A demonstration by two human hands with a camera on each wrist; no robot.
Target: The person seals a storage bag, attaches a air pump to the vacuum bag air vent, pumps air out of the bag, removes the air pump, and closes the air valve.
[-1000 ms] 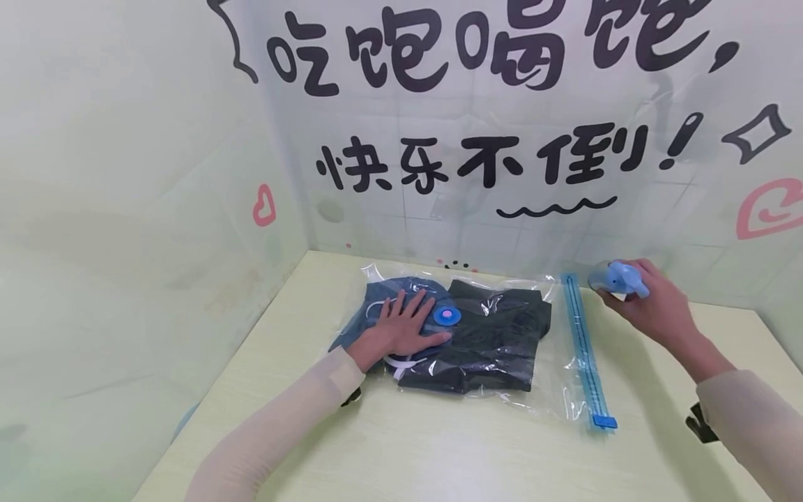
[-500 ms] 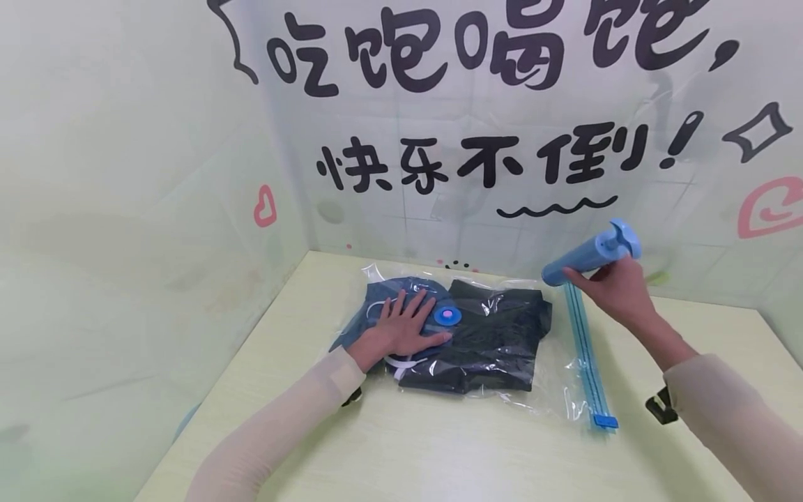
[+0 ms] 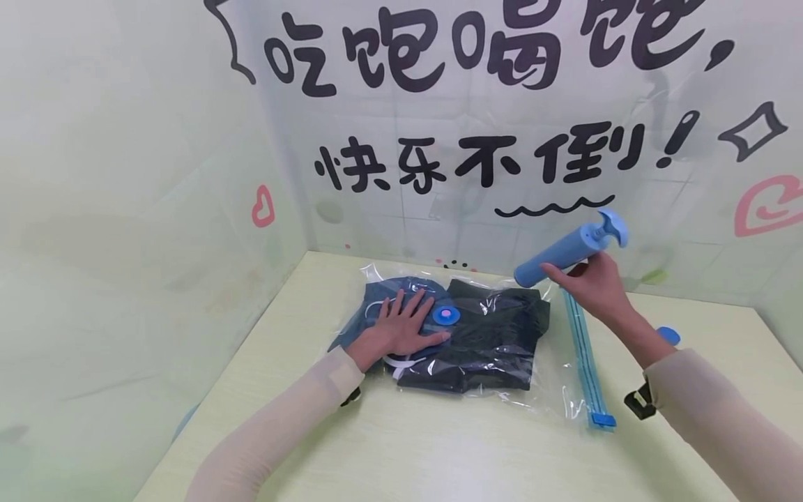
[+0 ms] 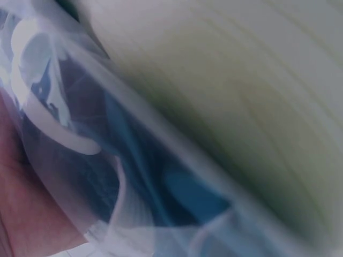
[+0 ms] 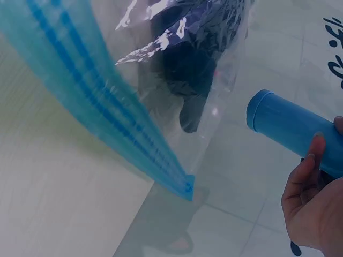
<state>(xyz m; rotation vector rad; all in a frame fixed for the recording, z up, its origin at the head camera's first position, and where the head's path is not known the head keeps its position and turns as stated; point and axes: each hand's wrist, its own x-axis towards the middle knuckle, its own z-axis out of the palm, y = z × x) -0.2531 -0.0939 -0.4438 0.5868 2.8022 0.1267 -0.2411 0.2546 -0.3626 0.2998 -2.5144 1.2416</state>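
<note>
A clear vacuum storage bag [image 3: 552,376] lies flat on the pale table, with dark folded clothes [image 3: 486,341] inside and a blue round valve [image 3: 446,315] on top. My left hand [image 3: 401,324] presses flat on the bag just left of the valve, fingers spread. My right hand [image 3: 592,282] holds a blue hand pump [image 3: 564,251] in the air above the bag's right end, tilted with its handle up and right. The right wrist view shows the pump's tube [image 5: 292,128] and the bag's blue zip strip [image 5: 102,107]. The left wrist view is a blurred close-up of the bag [image 4: 134,176].
The bag's blue zip strip [image 3: 586,362] runs along its right edge, ending in a blue slider clip [image 3: 603,420]. A small blue cap [image 3: 668,335] lies on the table [image 3: 439,453] behind my right forearm. Walls with printed characters close the table at back and left.
My right hand lifted the pump off the table at the far right and carried it left and up, over the bag's right end. The left hand stayed put.
</note>
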